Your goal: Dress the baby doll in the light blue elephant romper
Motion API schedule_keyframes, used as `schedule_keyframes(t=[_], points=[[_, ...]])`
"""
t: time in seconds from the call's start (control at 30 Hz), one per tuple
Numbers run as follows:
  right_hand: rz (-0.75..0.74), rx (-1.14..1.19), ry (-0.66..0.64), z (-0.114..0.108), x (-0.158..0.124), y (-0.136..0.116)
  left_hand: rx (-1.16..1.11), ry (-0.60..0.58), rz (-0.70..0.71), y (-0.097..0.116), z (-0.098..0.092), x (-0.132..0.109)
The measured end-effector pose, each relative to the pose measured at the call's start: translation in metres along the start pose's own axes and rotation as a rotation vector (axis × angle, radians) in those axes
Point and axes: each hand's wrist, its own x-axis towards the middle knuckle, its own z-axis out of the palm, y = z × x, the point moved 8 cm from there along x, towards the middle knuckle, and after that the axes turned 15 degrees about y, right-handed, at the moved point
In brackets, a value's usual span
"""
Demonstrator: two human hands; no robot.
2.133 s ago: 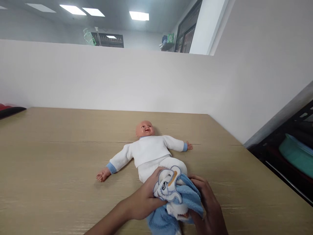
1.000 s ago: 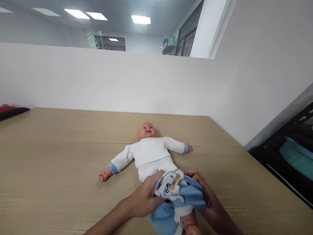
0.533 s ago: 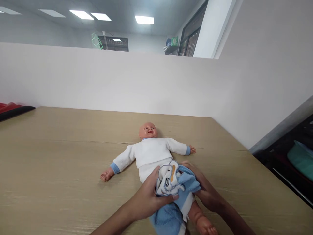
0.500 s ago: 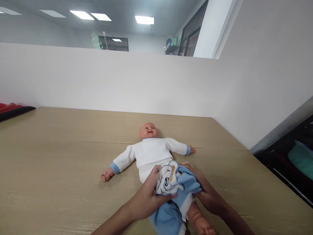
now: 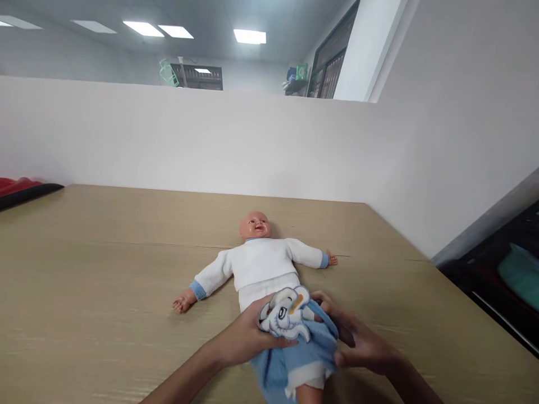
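Both hands, left hand (image 5: 244, 336) and right hand (image 5: 357, 342), pinch the blue trousers (image 5: 295, 350) bunched at the baby doll (image 5: 261, 261)'s hips; uneven pulling might drag it sideways.

Doll (image 5: 257, 264): white top with light-blue cuffs and collar — pinkish skin.
Blue garment (image 5: 300, 350): soft light blue, white trim, with a white-and-grey elephant patch carrying an orange mark.
Table (image 5: 96, 280): pale tan wood grain.
Partition (image 5: 168, 140): plain white.
Far-left tray (image 5: 21, 188): red over black.
Right-hand tub (image 5: 520, 278): teal — on a black rack.
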Motion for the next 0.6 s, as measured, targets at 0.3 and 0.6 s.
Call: schedule_keyframes(t=[0.3,0.6], points=[[0.054,-0.082,0.544,-0.021,0.034,0.035,0.109,0.107,0.100,0.017,0.003,0.008],[-0.051,-0.208,0.575,-0.022,0.067,0.030,0.817,0.521,0.328,0.030,-0.031,0.010]])
